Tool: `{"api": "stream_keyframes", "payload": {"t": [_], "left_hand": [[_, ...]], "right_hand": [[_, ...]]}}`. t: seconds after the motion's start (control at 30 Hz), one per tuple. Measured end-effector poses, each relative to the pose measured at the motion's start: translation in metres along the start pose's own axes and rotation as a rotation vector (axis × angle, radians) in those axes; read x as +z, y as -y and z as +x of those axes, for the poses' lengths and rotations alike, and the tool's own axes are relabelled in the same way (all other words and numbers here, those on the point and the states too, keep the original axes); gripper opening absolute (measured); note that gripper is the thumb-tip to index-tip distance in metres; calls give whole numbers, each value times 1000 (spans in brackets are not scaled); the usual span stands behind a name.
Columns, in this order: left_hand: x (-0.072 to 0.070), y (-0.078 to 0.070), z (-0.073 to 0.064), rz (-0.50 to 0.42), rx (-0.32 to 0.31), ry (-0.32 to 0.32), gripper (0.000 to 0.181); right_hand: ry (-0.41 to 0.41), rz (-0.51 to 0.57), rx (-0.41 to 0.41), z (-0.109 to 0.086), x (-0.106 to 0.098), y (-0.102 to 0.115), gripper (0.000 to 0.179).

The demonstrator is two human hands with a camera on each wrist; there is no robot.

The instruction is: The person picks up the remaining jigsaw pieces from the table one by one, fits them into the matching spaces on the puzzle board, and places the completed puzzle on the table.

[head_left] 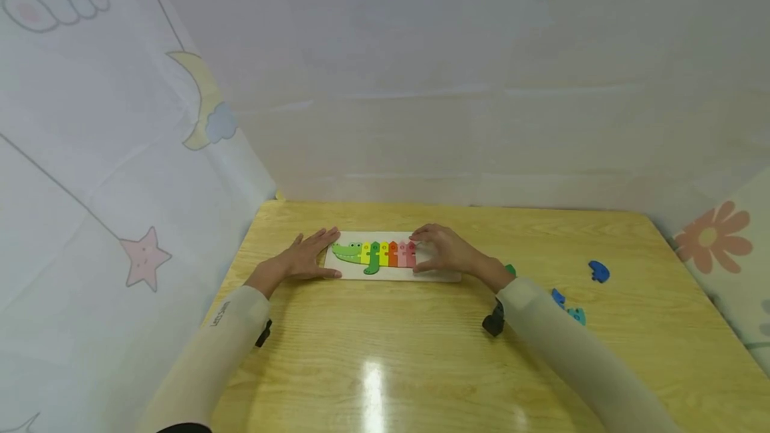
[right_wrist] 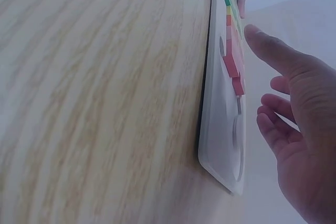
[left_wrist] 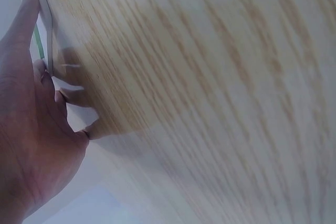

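Observation:
A white puzzle board (head_left: 438, 275) lies on the table, bearing a crocodile: a light green head (head_left: 345, 254), then yellow, green, orange-red and pink pieces (head_left: 406, 256). At the board's left end is my left hand (head_left: 303, 258), fingers and thumb spread, touching its edge. My right hand (head_left: 446, 250) hovers over the board's right part beside the last pink piece, thumb and fingers apart. In the right wrist view nothing shows between the fingers of that hand, and bare recesses of the board (right_wrist: 218, 145) show below the pink pieces.
Loose puzzle pieces lie to the right on the wooden table (head_left: 373, 333): a dark blue one (head_left: 599, 271), a smaller blue one (head_left: 558, 297) and a teal one (head_left: 577, 315). A green piece (head_left: 510, 270) is partly hidden behind my right wrist. Printed cloth walls (head_left: 421, 119) surround the table.

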State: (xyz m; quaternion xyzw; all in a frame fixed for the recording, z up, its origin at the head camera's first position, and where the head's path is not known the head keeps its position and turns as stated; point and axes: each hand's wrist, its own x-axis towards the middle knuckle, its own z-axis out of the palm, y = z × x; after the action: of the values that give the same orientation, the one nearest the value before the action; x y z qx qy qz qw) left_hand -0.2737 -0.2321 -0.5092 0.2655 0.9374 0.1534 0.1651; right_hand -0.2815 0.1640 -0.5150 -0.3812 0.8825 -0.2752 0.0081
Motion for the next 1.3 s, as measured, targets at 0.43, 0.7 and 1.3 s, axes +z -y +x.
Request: {"api": "stream_keyframes", "payload": {"t": [0.43, 0.7, 1.3], "left_hand": [[3, 5, 0, 5, -1, -10, 106], [2, 5, 0, -9, 2, -11, 106], [2, 5, 1, 4, -3, 0, 107]], "right_hand": [[27, -9, 41, -13, -12, 7, 78], [12, -21, 31, -23, -18, 8, 79], [16, -32, 48, -55, -33, -1, 81]]}}
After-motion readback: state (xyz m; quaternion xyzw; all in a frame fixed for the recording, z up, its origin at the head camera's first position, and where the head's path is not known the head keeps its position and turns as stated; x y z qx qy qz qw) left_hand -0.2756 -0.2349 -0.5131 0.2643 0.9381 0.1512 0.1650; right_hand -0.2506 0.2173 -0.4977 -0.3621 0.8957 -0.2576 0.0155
